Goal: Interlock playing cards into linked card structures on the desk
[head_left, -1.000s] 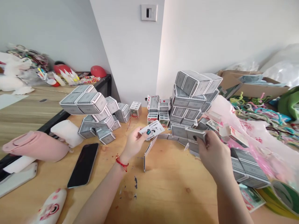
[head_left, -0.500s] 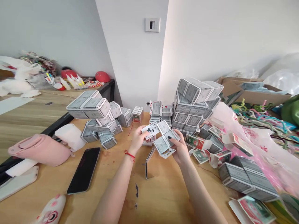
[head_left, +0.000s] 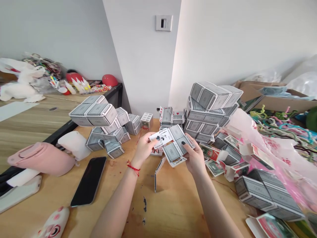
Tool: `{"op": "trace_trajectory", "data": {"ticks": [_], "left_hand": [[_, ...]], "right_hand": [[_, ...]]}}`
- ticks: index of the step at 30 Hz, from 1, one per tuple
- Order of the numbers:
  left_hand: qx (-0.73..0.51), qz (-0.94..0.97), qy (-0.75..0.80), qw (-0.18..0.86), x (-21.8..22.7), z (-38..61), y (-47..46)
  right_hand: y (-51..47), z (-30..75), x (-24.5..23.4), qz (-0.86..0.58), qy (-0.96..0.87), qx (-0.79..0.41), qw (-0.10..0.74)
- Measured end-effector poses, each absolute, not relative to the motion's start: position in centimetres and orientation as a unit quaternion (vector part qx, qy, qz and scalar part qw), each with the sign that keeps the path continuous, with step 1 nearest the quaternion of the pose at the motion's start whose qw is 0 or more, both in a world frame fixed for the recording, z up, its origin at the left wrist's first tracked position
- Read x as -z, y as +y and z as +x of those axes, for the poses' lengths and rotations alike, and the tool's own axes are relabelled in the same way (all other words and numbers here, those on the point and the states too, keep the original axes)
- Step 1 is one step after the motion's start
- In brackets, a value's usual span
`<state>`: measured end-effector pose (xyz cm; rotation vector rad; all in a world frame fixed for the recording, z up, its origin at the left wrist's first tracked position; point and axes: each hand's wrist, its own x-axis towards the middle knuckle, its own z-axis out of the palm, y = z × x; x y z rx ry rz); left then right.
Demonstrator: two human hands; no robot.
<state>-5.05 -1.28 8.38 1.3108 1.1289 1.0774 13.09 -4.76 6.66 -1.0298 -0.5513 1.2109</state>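
My left hand [head_left: 144, 149] pinches a joker playing card [head_left: 162, 138], face up, thumb on top. My right hand [head_left: 196, 154] is closed on a few joined grey-backed playing cards [head_left: 176, 148], its thumb pressing their backs; part of a face card shows beneath their lower edge. The joker meets or overlaps the joined cards at their left side; I cannot tell whether it is slotted in. Below my hands a folded card piece [head_left: 158, 172] stands on edge on the wooden table [head_left: 178, 205]. My fingers under the cards are mostly hidden.
Stacked card blocks rise at the left [head_left: 95, 114] and right [head_left: 210, 109]. More blocks [head_left: 267, 195] sit at the right front, near opened card boxes [head_left: 213, 152] and pink plastic [head_left: 262, 132]. Left lie a black phone [head_left: 89, 181] and a pink cup [head_left: 43, 158].
The joker in my left hand has moved slightly closer to the joined cards and is turned a little. The joined cards sit flatter to view; the camera has shifted slightly.
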Motion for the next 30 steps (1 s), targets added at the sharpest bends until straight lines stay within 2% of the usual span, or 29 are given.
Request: {"op": "trace_trajectory", "data": {"ticks": [10,19,26,30], "left_hand": [[-0.413,0.587,0.470,0.514,-8.6,-4.9,-1.4],[-0.372,0.663,0.457,0.461,-8.3,-6.1,-1.0],[-0.391,0.588,0.446,0.550,-7.9,-5.9,-0.7],[-0.383,0.588,0.458,0.545,-8.0,-6.1,-0.7]], "right_hand": [[-5.0,13.0,-6.6,-0.466,-0.265,-0.515,0.668],[-5.2,12.6,-6.7,-0.467,-0.276,-0.518,0.662],[-5.2,12.3,-6.5,-0.454,-0.291,-0.516,0.665],[-5.2,12.5,-6.4,-0.451,-0.310,-0.515,0.660]]}}
